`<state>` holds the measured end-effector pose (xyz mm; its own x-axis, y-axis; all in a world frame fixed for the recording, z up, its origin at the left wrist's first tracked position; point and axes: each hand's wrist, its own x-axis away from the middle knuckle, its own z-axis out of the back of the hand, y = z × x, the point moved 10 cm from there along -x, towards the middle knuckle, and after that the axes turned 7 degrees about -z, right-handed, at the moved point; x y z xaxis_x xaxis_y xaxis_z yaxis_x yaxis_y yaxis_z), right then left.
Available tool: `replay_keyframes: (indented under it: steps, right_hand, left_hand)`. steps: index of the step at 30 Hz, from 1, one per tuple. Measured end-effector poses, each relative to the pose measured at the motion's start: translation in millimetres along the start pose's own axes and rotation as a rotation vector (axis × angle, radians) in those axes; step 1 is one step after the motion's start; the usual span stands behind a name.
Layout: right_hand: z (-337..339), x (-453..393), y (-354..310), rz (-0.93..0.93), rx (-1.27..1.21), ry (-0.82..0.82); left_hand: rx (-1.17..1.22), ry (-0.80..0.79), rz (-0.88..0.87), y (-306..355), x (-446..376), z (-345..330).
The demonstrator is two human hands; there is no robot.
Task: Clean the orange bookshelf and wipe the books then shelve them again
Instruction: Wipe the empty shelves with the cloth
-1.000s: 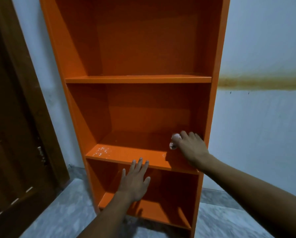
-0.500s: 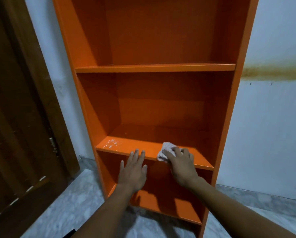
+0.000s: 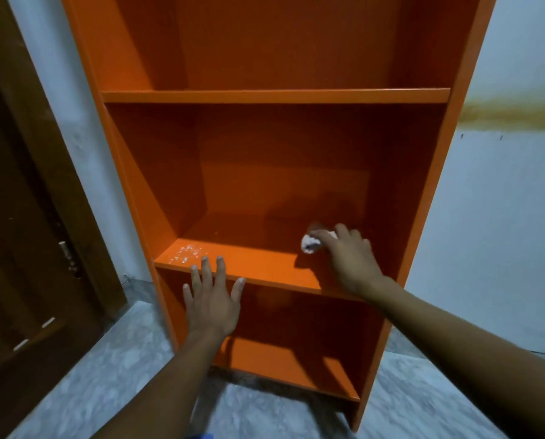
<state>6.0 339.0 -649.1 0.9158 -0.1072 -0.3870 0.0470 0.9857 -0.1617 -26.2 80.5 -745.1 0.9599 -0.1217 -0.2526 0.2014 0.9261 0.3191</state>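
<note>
With a balled cloth (image 3: pixel 309 243) gripped in the right hand (image 3: pixel 348 264) and the left hand (image 3: pixel 211 304) spread flat, the white specks (image 3: pixel 187 253) at the shelf's (image 3: pixel 264 264) left could be missed.

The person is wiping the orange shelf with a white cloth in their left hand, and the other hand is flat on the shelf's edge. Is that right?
Not quite. The white cloth is in the right hand, not the left. The head view shows the right hand holding it on the orange shelf, toward the right side, while the left hand lies flat with straight fingers at the shelf's front edge.
</note>
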Motion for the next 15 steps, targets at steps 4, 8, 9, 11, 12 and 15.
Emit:
replay_keyframes:
  steps: [4,8,9,11,12,15]
  right_hand:
    - [-42.4,-12.5,47.1,-0.328,-0.233,-0.348]
    - [-65.9,-19.7,33.5,-0.348,-0.055,-0.345]
    - [-69.3,-20.6,19.5,-0.288,0.019,-0.311]
    - [-76.4,-16.0,-14.3,-0.174,0.053,-0.283]
    - [-79.7,-12.6,-32.9,-0.115,0.045,-0.279]
    - [-83.9,4.1,-88.3,0.077,0.039,-0.244]
  left_hand:
    - [0.008,0.033,-0.011,-0.1,0.6,-0.8]
    - [-0.025,0.045,-0.027,-3.1,0.2,-0.4]
    - [-0.029,0.045,-0.028,-3.7,0.1,-0.4]
    - [-0.032,0.040,-0.030,-4.4,-0.6,-0.3]
    - [-0.033,0.035,-0.033,-4.9,-1.4,0.5]
    - [-0.031,0.003,-0.054,-10.3,-4.1,3.2]
